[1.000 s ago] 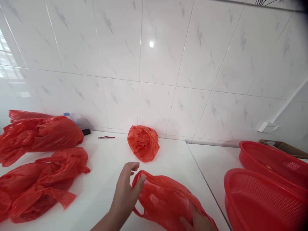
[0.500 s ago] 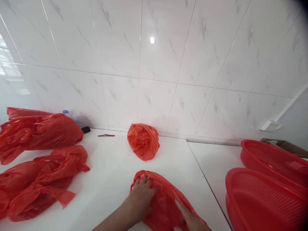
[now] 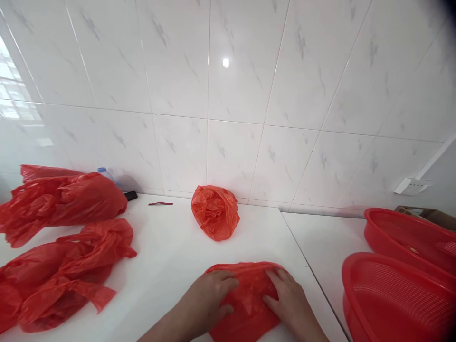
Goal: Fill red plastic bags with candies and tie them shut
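A red plastic bag lies on the white table in front of me, its far edge spread wide and its near part cut off by the frame. My left hand rests on the bag's left side, fingers bent and the thumb apart from them. On the right side of the same bag, my right hand lies with its fingers and thumb spread. Between the hands the thin plastic is wrinkled. Farther back, by the wall, a crumpled red plastic bag stands with its mouth towards me.
Filled red bags and a knotted red bag lie at left. Behind them are a blue-capped bottle, a black object and a thin red strip. Red plastic baskets stand at right. A tiled wall closes the back.
The bag in front of me has turned and spread, its far edge now lying across. My left hand has come out of its opening, and my right hand has moved forward onto its right side.
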`<state>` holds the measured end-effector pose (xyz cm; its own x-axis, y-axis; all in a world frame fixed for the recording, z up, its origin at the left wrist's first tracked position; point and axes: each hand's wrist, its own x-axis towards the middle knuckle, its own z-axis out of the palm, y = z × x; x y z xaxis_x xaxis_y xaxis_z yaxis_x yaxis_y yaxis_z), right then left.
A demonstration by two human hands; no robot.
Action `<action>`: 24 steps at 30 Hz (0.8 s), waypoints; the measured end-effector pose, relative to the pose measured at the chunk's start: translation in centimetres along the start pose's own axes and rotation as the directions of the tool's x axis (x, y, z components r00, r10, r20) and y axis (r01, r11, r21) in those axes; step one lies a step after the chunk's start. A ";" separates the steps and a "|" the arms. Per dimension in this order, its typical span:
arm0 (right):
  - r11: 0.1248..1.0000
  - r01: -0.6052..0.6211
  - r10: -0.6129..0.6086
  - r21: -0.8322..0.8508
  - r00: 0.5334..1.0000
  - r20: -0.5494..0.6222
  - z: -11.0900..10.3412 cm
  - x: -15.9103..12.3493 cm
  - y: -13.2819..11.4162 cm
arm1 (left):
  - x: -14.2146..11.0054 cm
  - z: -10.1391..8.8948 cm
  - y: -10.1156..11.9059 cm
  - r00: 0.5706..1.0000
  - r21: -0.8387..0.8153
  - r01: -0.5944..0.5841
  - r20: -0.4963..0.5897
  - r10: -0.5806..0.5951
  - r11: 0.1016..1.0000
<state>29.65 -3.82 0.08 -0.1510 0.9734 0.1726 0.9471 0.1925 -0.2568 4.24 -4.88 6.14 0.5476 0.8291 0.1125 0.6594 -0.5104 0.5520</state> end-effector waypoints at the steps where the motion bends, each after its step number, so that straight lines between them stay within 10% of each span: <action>1: 1.000 0.001 -0.002 -0.012 0.999 -0.051 0.0 -0.2 -0.4 | 0.1 -0.3 0.2 0.999 0.008 -0.043 -0.017 0.043 0.999; 8: 0.993 0.107 -0.101 0.043 0.987 -0.126 0.8 -1.3 -4.9 | 1.2 1.8 -0.3 0.991 0.215 -0.120 0.076 0.106 0.969; 12: 0.997 0.045 -0.052 0.062 0.990 0.127 2.0 -0.9 -4.4 | 1.5 3.1 -2.1 0.997 0.305 0.068 -0.056 -0.054 0.950; 18: 0.998 0.010 -0.021 0.062 0.985 0.171 2.8 -0.9 -2.8 | 0.3 2.7 -4.0 0.941 0.252 -0.073 -0.302 0.150 0.965; 21: 0.998 0.018 -0.023 0.067 0.998 0.061 2.9 -1.3 -3.0 | -0.6 2.8 -5.0 0.838 0.122 0.094 -0.546 -0.013 0.988; 24: 0.999 0.028 -0.024 0.045 0.996 -0.081 2.6 -1.7 -3.8 | -0.9 2.9 -5.9 0.771 -0.226 0.270 -0.532 -0.351 0.936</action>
<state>25.54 -5.86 -1.73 -0.1504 0.9551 0.2553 0.9287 0.2250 -0.2947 1.34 -3.27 0.36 -0.0835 0.9394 0.3324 0.6484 -0.2021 0.7340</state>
